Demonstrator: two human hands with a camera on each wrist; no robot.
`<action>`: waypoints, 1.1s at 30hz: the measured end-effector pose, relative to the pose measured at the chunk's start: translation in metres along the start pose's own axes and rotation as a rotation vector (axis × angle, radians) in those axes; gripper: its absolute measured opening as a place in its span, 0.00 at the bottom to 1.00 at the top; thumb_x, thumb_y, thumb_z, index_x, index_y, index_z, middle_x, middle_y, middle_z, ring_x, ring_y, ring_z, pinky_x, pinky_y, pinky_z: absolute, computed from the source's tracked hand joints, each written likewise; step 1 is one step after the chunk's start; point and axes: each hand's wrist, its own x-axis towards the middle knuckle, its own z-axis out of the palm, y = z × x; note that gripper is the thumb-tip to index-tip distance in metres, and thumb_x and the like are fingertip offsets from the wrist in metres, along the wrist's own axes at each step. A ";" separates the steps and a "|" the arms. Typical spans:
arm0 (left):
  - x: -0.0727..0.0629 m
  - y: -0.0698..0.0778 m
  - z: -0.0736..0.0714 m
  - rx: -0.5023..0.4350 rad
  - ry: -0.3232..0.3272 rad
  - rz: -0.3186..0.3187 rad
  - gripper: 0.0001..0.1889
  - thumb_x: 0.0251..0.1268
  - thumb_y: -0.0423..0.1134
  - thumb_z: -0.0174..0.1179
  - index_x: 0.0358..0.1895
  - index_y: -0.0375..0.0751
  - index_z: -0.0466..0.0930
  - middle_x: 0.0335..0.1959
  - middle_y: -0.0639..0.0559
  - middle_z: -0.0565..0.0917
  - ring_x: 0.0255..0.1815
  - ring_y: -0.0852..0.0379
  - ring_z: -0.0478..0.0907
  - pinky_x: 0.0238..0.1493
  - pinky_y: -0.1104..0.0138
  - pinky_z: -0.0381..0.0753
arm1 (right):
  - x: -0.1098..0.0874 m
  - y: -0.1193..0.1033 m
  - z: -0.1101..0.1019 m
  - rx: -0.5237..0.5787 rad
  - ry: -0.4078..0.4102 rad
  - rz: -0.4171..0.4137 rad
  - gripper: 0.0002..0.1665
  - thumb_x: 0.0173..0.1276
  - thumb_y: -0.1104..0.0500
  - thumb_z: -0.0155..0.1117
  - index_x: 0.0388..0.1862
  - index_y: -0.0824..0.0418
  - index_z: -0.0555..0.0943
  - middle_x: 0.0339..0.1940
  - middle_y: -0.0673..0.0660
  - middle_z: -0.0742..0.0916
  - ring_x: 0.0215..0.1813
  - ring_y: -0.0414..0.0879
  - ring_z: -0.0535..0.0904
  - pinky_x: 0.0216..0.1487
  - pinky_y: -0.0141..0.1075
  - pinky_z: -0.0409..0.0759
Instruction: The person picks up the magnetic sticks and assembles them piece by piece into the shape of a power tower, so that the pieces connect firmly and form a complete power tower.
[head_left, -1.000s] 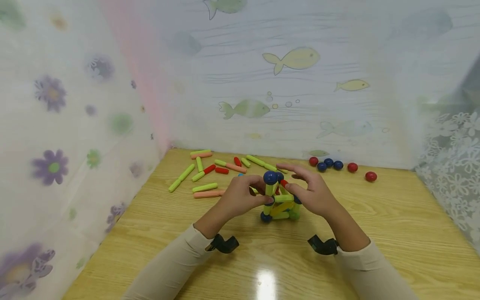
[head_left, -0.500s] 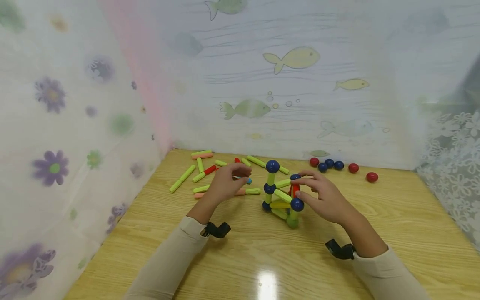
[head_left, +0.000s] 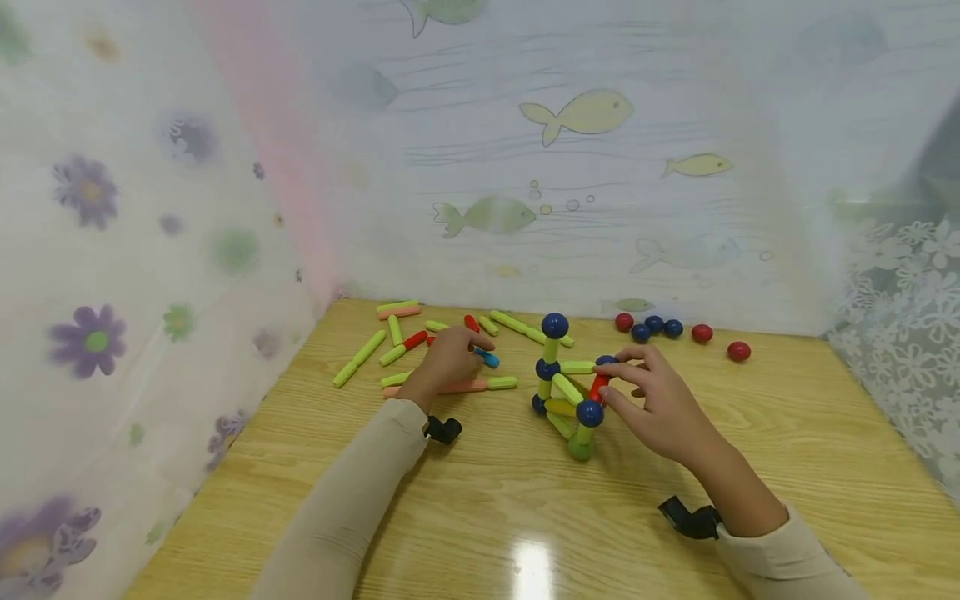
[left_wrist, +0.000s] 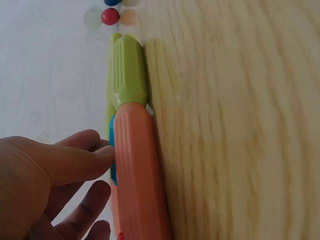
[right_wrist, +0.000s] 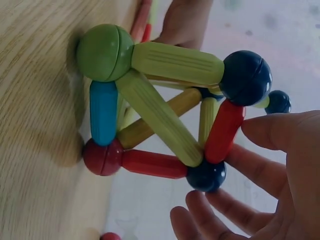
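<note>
A frame of ribbed building sticks and balls [head_left: 568,388] stands on the table, with a single stick topped by a blue ball [head_left: 555,325] rising at its back left. My right hand [head_left: 660,404] pinches its upper red stick [right_wrist: 225,131] between thumb and fingers, close to a dark blue ball [right_wrist: 206,176]. A green ball [right_wrist: 105,52] and a red ball [right_wrist: 103,156] form lower corners, joined by a short blue stick [right_wrist: 103,112]. My left hand [head_left: 450,357] pinches a loose blue stick [head_left: 486,357], partly hidden behind an orange stick [left_wrist: 137,170] in the left wrist view.
Loose yellow-green, orange and red sticks lie about the left hand, among them a long yellow-green pair [head_left: 360,358]. Several red and blue balls [head_left: 672,328] rest at the back right. A printed cloth [head_left: 480,167] hangs behind the wooden table [head_left: 480,508].
My left hand has left the frame and moved left to the loose blue stick. The frame has turned, bringing its front dark blue ball nearer, while my right hand has shifted to its red stick.
</note>
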 end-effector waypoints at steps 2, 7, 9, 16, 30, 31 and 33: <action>0.005 -0.002 0.003 0.031 -0.010 -0.002 0.17 0.70 0.29 0.62 0.58 0.47 0.89 0.56 0.53 0.87 0.58 0.48 0.82 0.58 0.57 0.83 | 0.000 0.000 0.001 0.003 0.001 0.001 0.19 0.75 0.55 0.67 0.62 0.57 0.85 0.63 0.61 0.76 0.58 0.59 0.80 0.50 0.56 0.86; 0.009 -0.005 0.006 0.027 -0.008 -0.016 0.14 0.69 0.33 0.68 0.55 0.46 0.90 0.54 0.53 0.88 0.53 0.50 0.82 0.56 0.57 0.84 | -0.001 -0.001 0.004 0.004 0.017 -0.003 0.18 0.73 0.53 0.71 0.59 0.55 0.87 0.60 0.59 0.76 0.55 0.55 0.79 0.49 0.53 0.87; 0.008 -0.007 0.006 0.002 0.001 -0.021 0.15 0.69 0.34 0.69 0.56 0.45 0.89 0.53 0.52 0.87 0.51 0.51 0.82 0.55 0.57 0.84 | -0.001 -0.002 0.005 0.005 0.023 -0.006 0.18 0.72 0.53 0.71 0.59 0.55 0.87 0.59 0.58 0.76 0.55 0.54 0.79 0.48 0.53 0.86; -0.012 0.014 -0.002 -0.301 0.091 0.010 0.15 0.71 0.44 0.68 0.58 0.49 0.87 0.49 0.54 0.86 0.49 0.54 0.83 0.50 0.60 0.85 | -0.001 -0.005 0.007 -0.002 0.031 -0.004 0.19 0.70 0.53 0.73 0.58 0.54 0.88 0.58 0.58 0.76 0.56 0.53 0.76 0.47 0.53 0.85; -0.084 0.121 0.016 -0.469 0.167 0.488 0.13 0.68 0.43 0.71 0.54 0.50 0.88 0.43 0.57 0.91 0.43 0.64 0.87 0.44 0.62 0.88 | -0.002 -0.007 0.011 -0.016 0.071 0.006 0.21 0.68 0.49 0.75 0.58 0.54 0.88 0.56 0.57 0.76 0.51 0.49 0.75 0.42 0.49 0.85; -0.085 0.123 0.019 -0.459 0.164 0.490 0.13 0.68 0.43 0.71 0.54 0.50 0.88 0.43 0.58 0.91 0.43 0.65 0.87 0.45 0.62 0.88 | -0.002 -0.007 0.011 -0.017 0.072 0.004 0.21 0.68 0.49 0.75 0.58 0.54 0.88 0.56 0.57 0.75 0.51 0.49 0.75 0.42 0.48 0.85; -0.087 0.125 0.025 -0.439 0.163 0.492 0.12 0.68 0.44 0.71 0.53 0.51 0.88 0.43 0.58 0.91 0.43 0.66 0.87 0.45 0.62 0.87 | -0.002 -0.008 0.012 -0.016 0.074 0.002 0.21 0.69 0.50 0.75 0.58 0.54 0.88 0.56 0.57 0.75 0.50 0.49 0.75 0.41 0.46 0.84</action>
